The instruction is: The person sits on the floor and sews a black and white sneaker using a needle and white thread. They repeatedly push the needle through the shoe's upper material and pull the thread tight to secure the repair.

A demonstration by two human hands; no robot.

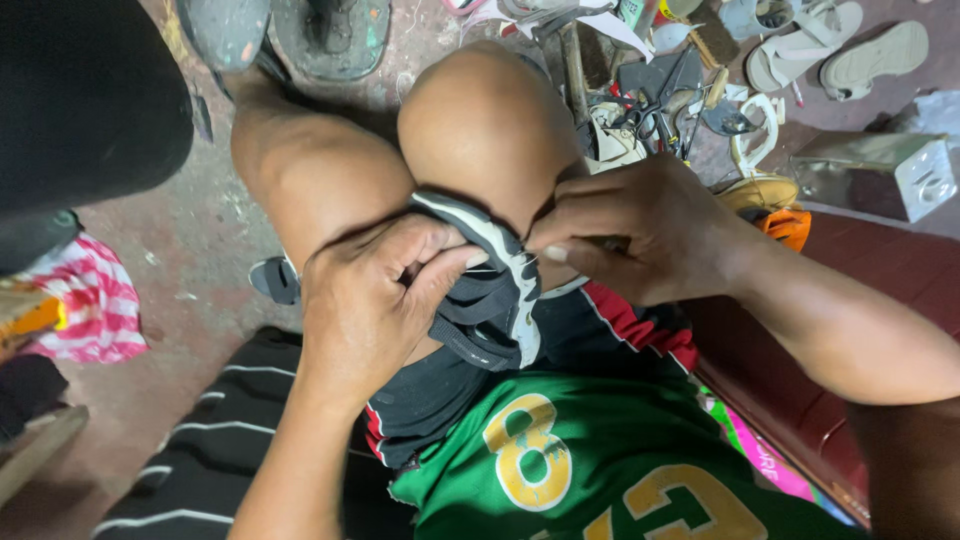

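Note:
A dark shoe with a white sole edge (490, 290) is wedged between my knees and held against my lap. My left hand (375, 300) grips its upper from the left, thumb and fingers curled over the fabric. My right hand (640, 235) pinches at the white sole rim near the toe, fingers closed as if on something thin; what it pinches is too small to make out. My bare knee (485, 120) rises just behind the shoe.
Tools and scraps lie in a heap (650, 90) on the floor ahead. Pale sandals (840, 50) sit at the top right, a white box (900, 175) at right. A striped red cloth (85, 300) lies left; a dark sandal (330, 35) is near the top.

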